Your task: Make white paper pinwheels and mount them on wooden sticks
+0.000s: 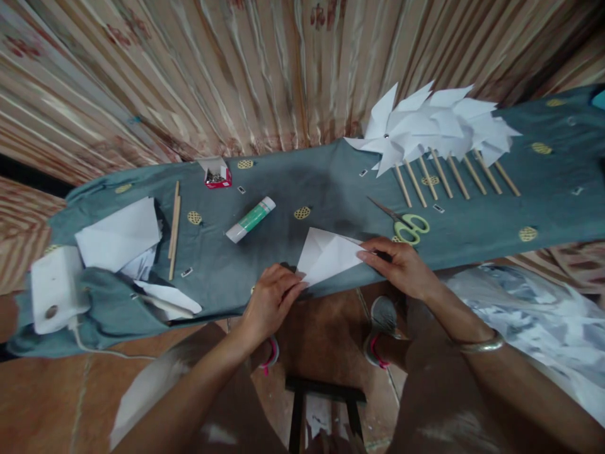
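A partly folded sheet of white paper is held at the front edge of the cloth-covered board. My left hand pinches its lower left corner between thumb and fingers. At the paper's right corner, my right hand has thumb and forefinger closed on it. Just beyond the right hand lie scissors with green handles, blades pointing up and left. A glue stick with a green label rests on its side, up and left of the paper.
White paper pinwheels on wooden sticks lie in a row at the back right. A small red box holds metal pins. Loose sticks, a paper stack and a white corded device sit left. A plastic bag stands right.
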